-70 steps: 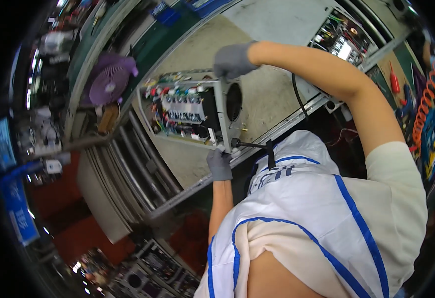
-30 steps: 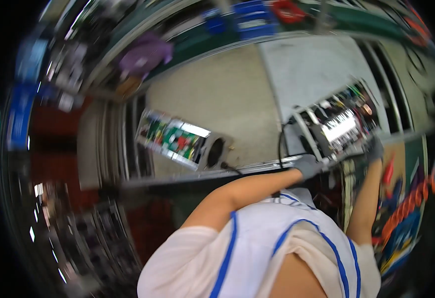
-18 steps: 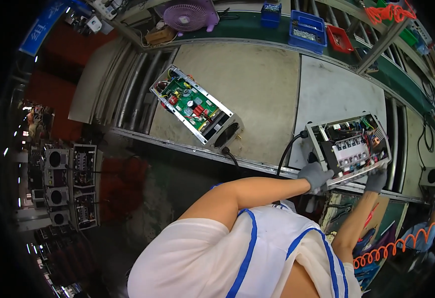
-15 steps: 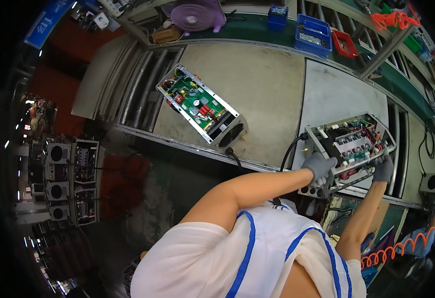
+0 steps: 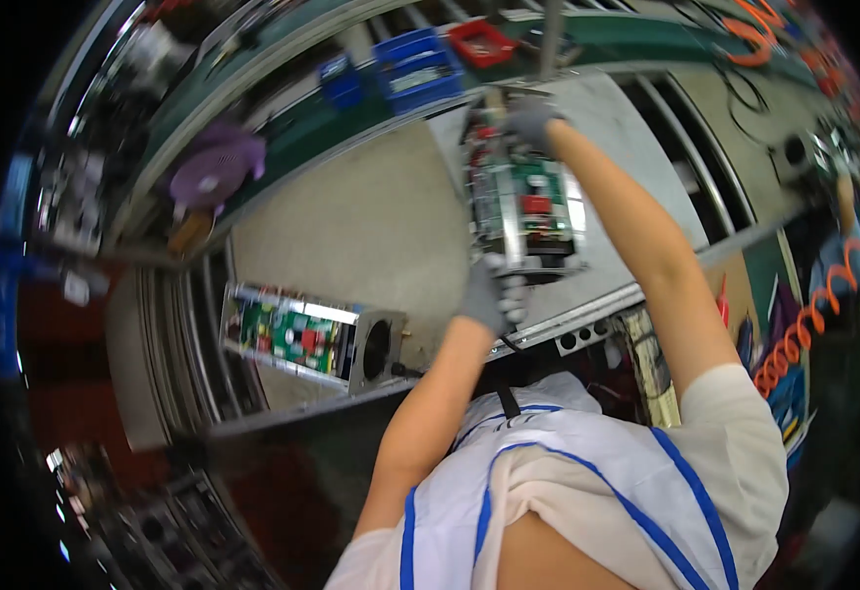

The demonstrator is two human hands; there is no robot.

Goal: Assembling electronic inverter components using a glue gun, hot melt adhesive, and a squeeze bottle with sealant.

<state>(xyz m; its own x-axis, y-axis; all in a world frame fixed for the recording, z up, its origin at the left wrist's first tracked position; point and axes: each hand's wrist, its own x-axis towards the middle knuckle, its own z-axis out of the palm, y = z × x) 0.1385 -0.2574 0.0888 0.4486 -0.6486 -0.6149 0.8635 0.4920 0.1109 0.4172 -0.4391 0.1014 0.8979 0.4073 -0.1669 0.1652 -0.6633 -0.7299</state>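
**Open electronics chassis held at both ends on the bench**

We note an open metal chassis (image 5: 526, 211) with a green circuit board inside, lying lengthwise on the grey panel of the bench (image 5: 371, 221), right of centre. Red and white components show on the board; finer detail is blurred.

Our left hand (image 5: 489, 295), in a grey glove, is closed around the near end of the chassis, fingers wrapped over its edge. Our right hand (image 5: 531, 123), also grey-gloved, grips the far end, arm stretched out along the chassis's right side. Both hands are in contact with the unit.

Well to the left on the same bench lies a second open chassis (image 5: 312, 337), its green board visible and a round fan opening at its right end. A black cable leaves that end toward the bench edge.

Beyond the bench, on a green strip, stand a blue bin (image 5: 418, 67) and a red bin (image 5: 481, 41), side by side. Further left sits a purple fan wheel (image 5: 216, 169).

At the right rim hangs an orange coiled hose (image 5: 811, 320). A white vest with blue piping fills the lower frame.
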